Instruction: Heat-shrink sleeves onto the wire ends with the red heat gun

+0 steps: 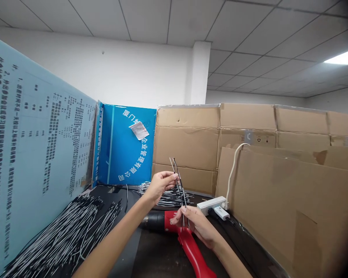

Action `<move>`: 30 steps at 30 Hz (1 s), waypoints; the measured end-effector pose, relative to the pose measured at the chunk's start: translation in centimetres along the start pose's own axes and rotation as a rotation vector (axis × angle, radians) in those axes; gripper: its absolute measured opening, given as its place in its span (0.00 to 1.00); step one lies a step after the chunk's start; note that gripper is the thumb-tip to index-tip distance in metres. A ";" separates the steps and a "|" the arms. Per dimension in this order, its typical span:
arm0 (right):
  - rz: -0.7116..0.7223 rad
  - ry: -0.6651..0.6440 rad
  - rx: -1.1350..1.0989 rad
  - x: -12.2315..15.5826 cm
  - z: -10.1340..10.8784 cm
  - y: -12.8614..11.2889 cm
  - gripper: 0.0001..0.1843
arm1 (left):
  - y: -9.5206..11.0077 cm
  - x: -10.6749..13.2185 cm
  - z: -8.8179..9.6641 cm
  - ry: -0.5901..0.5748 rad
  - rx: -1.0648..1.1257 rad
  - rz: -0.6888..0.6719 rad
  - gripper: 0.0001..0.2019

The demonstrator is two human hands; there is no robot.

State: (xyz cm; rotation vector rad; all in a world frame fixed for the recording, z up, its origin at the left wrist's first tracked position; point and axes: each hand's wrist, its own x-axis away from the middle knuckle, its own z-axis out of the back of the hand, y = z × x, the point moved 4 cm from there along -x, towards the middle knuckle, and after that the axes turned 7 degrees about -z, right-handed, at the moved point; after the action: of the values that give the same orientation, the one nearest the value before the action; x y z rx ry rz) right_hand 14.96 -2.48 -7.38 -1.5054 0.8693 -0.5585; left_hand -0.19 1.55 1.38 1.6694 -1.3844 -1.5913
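Observation:
Two thin wires (182, 193), part white and part black, stand nearly upright between my hands. My left hand (161, 186) pinches them above the middle between thumb and fingertips, and their upper ends stick out past it. Lower down, my right hand (195, 222) is closed around them, with the bottom ends showing below its fingers. Directly beneath lies a red heat gun (194, 255) with a black barrel pointing left; my right hand overlaps its body in view, and I cannot tell whether they touch.
A large pile of black-and-white wires (66, 227) covers the left side of the table, with another bundle (171, 197) behind my hands. A white power strip (211, 204) with plugged cables sits right. Cardboard panels (188, 139), a blue panel (127, 154) and a printed board (40, 154) enclose the table.

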 end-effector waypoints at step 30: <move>0.039 -0.011 0.061 -0.4 -0.1 0.8 0.24 | 0.3 0.2 0.2 0.057 0.110 -0.004 0.23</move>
State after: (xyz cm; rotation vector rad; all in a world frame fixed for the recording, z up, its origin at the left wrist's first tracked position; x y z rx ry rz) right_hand 14.49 -2.19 -8.07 -1.4327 0.8642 -0.5435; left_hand -0.51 1.33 1.50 1.7669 -1.4639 -1.4817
